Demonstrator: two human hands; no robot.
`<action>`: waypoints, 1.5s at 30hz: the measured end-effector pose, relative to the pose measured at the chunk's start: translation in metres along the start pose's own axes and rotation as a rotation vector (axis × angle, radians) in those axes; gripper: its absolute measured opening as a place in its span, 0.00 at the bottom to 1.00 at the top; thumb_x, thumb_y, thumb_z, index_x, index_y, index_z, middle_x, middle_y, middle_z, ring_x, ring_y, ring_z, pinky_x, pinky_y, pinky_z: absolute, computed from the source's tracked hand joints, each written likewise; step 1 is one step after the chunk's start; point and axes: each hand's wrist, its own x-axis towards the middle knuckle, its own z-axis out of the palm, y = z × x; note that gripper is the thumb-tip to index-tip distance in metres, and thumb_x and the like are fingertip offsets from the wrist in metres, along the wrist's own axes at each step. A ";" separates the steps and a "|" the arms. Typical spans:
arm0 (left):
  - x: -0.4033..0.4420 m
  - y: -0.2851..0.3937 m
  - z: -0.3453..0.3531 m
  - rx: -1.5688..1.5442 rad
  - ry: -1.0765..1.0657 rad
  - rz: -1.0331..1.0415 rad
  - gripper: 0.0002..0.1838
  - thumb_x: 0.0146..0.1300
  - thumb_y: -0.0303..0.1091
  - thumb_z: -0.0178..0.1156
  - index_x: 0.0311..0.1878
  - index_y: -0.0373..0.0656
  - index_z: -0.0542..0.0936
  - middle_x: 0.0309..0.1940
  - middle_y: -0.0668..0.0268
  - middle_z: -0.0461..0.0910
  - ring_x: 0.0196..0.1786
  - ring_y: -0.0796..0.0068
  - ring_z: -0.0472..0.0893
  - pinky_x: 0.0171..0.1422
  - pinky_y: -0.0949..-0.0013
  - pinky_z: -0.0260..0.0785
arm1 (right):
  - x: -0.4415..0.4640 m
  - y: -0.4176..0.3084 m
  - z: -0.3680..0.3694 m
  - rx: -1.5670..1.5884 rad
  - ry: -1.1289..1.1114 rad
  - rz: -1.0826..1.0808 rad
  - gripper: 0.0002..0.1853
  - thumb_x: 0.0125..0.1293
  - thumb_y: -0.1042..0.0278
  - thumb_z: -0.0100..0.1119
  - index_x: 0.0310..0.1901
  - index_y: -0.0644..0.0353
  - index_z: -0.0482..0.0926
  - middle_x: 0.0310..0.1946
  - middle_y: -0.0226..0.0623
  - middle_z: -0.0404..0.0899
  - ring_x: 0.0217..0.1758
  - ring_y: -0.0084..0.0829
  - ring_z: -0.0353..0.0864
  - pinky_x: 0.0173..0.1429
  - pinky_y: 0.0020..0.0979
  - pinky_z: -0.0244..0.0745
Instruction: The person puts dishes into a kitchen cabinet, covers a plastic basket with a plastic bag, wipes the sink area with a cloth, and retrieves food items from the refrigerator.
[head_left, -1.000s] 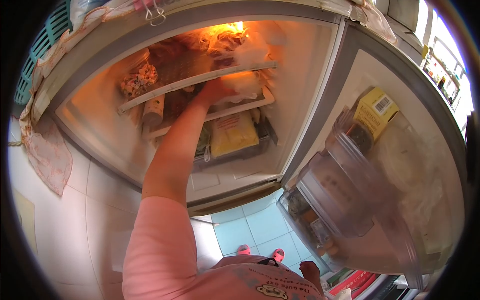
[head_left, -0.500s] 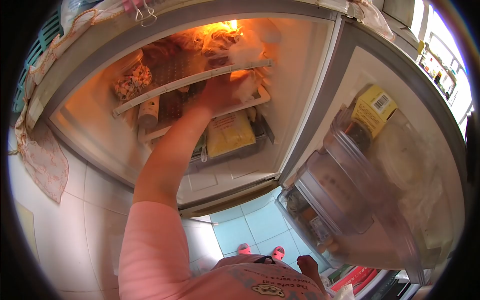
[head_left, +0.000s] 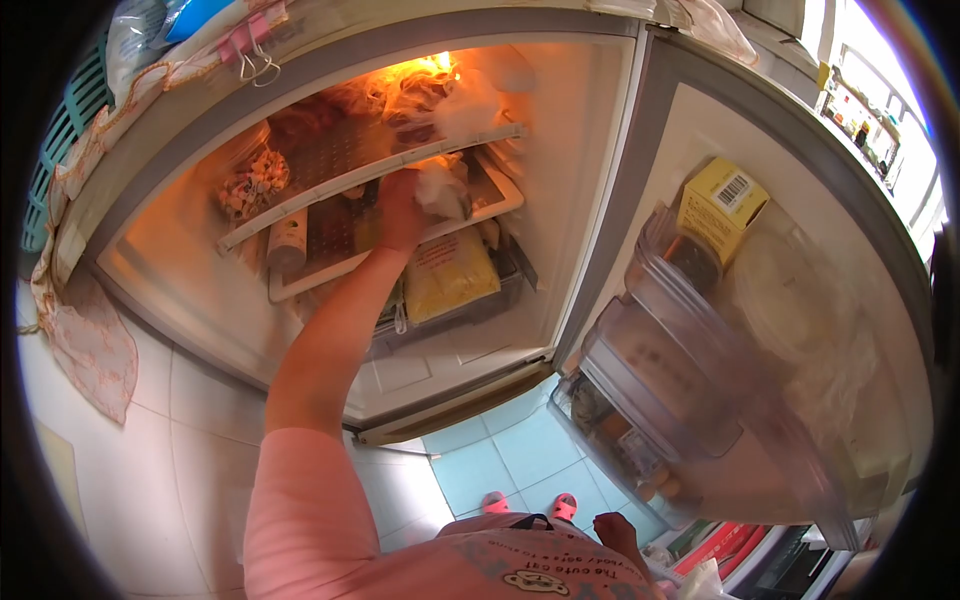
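Note:
My left hand (head_left: 402, 210) reaches into the open fridge (head_left: 625, 150), below the upper shelf edge. Its fingers are closed on a whitish plastic bag (head_left: 443, 192) over the middle shelf (head_left: 350, 262); part of the grip is hidden. Under the hand lies a clear bag of yellow food (head_left: 452, 278) in the lower drawer. A pale cylindrical container (head_left: 288, 240) stands left of the hand on the middle shelf. My right hand (head_left: 614, 528) hangs low beside my body, small in view, with its fingers curled and nothing visible in them.
The fridge door (head_left: 665, 190) stands wide open on the right, its clear bins (head_left: 680, 370) jutting inward. A yellow carton (head_left: 722, 205) sits in the door's upper bin. Several plastic bags (head_left: 410, 100) fill the upper shelf. A patterned cloth (head_left: 88, 340) hangs down the left side.
My left hand and the whitish bag have moved left and outward, toward me, along the middle shelf. The view has shifted slightly. My right hand stays low at my side.

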 end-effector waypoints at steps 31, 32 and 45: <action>-0.211 0.241 -0.047 -0.530 -0.681 0.126 0.05 0.48 0.31 0.58 0.31 0.47 0.74 0.27 0.67 0.72 0.35 0.63 0.76 0.39 0.64 0.72 | 0.123 -0.174 0.064 1.315 -0.909 0.327 0.23 0.68 0.50 0.50 0.59 0.54 0.68 0.53 0.32 0.73 0.56 0.33 0.75 0.53 0.42 0.77; -0.218 0.250 -0.044 -0.551 -0.687 0.156 0.05 0.50 0.32 0.57 0.31 0.48 0.74 0.27 0.67 0.72 0.35 0.65 0.76 0.38 0.65 0.72 | 0.120 -0.166 0.063 1.291 -0.906 0.354 0.23 0.68 0.50 0.50 0.59 0.54 0.68 0.53 0.32 0.73 0.56 0.33 0.75 0.53 0.42 0.77; -0.146 0.253 -0.112 -0.821 -0.918 -0.069 0.30 0.49 0.39 0.68 0.57 0.46 0.73 0.54 0.61 0.73 0.58 0.63 0.72 0.63 0.55 0.60 | 0.099 -0.161 0.032 1.096 -0.775 0.293 0.25 0.67 0.49 0.50 0.59 0.55 0.68 0.53 0.33 0.73 0.56 0.34 0.75 0.54 0.41 0.76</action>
